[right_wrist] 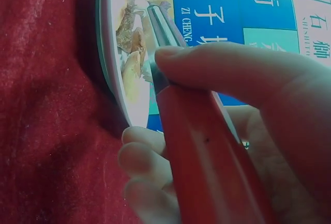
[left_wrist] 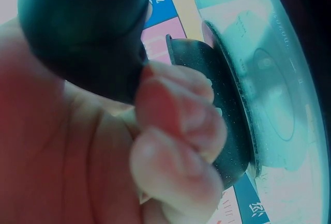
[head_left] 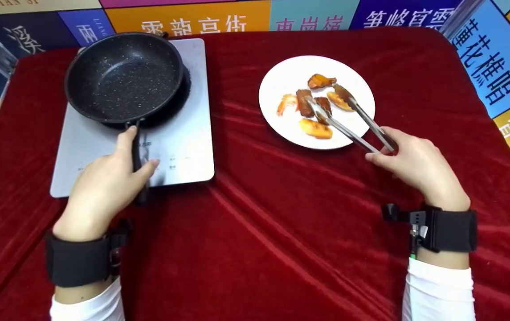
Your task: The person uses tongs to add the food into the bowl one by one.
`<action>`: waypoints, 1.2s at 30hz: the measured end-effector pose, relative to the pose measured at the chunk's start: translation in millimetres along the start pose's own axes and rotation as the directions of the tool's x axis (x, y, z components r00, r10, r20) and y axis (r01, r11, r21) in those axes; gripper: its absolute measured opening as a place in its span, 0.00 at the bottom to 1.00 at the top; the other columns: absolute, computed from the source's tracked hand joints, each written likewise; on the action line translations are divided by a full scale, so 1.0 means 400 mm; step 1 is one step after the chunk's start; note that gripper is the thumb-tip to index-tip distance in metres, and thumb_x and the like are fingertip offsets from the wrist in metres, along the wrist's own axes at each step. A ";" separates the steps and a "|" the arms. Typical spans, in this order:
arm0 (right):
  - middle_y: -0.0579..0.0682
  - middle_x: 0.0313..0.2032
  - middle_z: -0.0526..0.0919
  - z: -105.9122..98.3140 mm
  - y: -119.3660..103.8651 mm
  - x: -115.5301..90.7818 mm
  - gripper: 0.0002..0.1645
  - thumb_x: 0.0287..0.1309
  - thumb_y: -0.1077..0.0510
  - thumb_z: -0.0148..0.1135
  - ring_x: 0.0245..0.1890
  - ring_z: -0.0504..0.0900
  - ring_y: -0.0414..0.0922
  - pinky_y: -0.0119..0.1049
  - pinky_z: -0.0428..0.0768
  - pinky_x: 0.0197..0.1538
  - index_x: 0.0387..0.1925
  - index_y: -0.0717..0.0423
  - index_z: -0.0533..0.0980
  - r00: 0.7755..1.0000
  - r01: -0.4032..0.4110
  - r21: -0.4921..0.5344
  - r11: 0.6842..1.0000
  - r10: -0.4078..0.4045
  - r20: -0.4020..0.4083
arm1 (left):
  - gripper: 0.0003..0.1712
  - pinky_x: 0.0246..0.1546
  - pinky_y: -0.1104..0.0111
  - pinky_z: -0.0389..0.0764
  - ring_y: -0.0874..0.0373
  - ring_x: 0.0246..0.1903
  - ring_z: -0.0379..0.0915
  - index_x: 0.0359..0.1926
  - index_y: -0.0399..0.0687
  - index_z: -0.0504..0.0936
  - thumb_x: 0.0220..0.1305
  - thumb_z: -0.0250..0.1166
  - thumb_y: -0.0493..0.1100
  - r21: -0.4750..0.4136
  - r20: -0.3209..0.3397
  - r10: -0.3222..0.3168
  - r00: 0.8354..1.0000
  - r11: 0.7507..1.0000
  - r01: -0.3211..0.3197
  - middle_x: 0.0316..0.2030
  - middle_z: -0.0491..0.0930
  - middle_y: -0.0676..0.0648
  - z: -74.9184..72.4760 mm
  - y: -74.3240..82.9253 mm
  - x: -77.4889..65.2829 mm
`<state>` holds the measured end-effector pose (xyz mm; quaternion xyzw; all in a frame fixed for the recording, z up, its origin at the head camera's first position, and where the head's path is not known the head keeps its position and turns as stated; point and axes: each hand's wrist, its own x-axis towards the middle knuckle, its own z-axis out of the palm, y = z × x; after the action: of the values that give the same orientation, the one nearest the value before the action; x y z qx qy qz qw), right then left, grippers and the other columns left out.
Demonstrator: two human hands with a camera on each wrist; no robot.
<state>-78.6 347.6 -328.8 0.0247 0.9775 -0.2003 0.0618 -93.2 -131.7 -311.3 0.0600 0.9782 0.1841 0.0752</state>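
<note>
My left hand (head_left: pixel 105 183) grips the black handle (head_left: pixel 137 154) of a speckled frying pan (head_left: pixel 125 82), which sits on a flat white cooktop (head_left: pixel 183 156) and has nothing in it. In the left wrist view, curled fingers (left_wrist: pixel 181 115) wrap the dark handle. My right hand (head_left: pixel 419 160) holds metal tongs (head_left: pixel 346 131), thumb along one arm. Their arms are spread over a white plate (head_left: pixel 272 76), tips down among the food, on either side of a brown meat piece (head_left: pixel 324 104). Around it lie a drumstick (head_left: pixel 320 81), a shrimp (head_left: pixel 286 104), another brown piece (head_left: pixel 304 102) and golden wedges (head_left: pixel 316 129).
A dark red velvet cloth (head_left: pixel 246 232) with folds covers the table. Colourful panels with Chinese lettering (head_left: pixel 192 20) stand along the back and at the right side (head_left: pixel 491 62). The plate stands to the right of the cooktop.
</note>
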 end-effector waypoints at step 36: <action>0.52 0.25 0.79 0.002 -0.003 -0.004 0.27 0.49 0.39 0.59 0.20 0.78 0.47 0.38 0.76 0.22 0.51 0.40 0.70 0.993 -0.035 0.127 0.991 0.020 0.116 | 0.47 0.25 0.49 0.67 0.36 0.28 0.73 0.69 0.51 0.42 0.56 0.45 0.69 -0.004 0.011 -0.008 1.000 1.000 0.008 0.33 0.75 0.28 -0.002 0.001 0.001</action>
<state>-77.2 346.4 -328.7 0.0307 0.9570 -0.2630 0.1188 -93.6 -131.4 -310.5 0.0570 0.9776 0.1856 0.0815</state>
